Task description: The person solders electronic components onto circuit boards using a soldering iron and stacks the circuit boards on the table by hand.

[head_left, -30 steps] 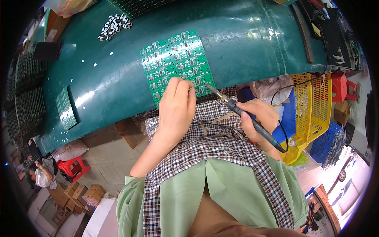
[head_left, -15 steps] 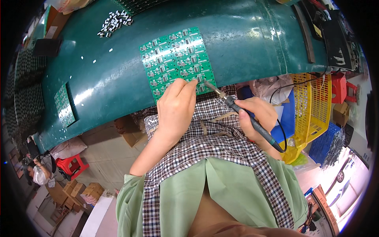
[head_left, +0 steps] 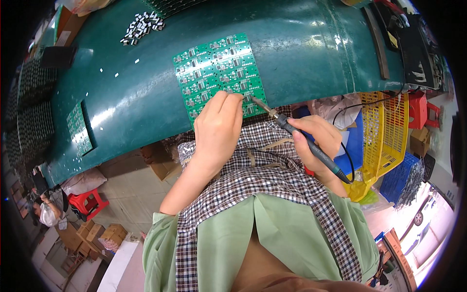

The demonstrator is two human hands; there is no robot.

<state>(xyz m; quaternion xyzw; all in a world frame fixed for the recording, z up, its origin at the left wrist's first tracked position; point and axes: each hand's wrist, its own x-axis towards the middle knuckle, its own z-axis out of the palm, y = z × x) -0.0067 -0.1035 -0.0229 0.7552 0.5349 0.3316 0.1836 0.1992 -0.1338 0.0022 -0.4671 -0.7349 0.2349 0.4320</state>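
Note:
A panel of green circuit boards lies on the green table at its near edge, with several rows of small parts on it. My right hand grips a soldering iron by its dark handle. The iron's tip rests at or just over the near right part of the panel. My left hand is over the panel's near side, fingers pinched close to the iron's tip. Whatever those fingers hold, if anything, is too small or hidden to make out.
A smaller strip of circuit board lies at the left. A heap of small black-and-white parts sits at the back left, with a few white bits scattered nearer. Yellow baskets and a blue bin stand right of my lap.
Both hands stay nearly in place. My left fingertips have shifted very slightly up the panel, and the soldering iron's tip has moved a touch up and left.

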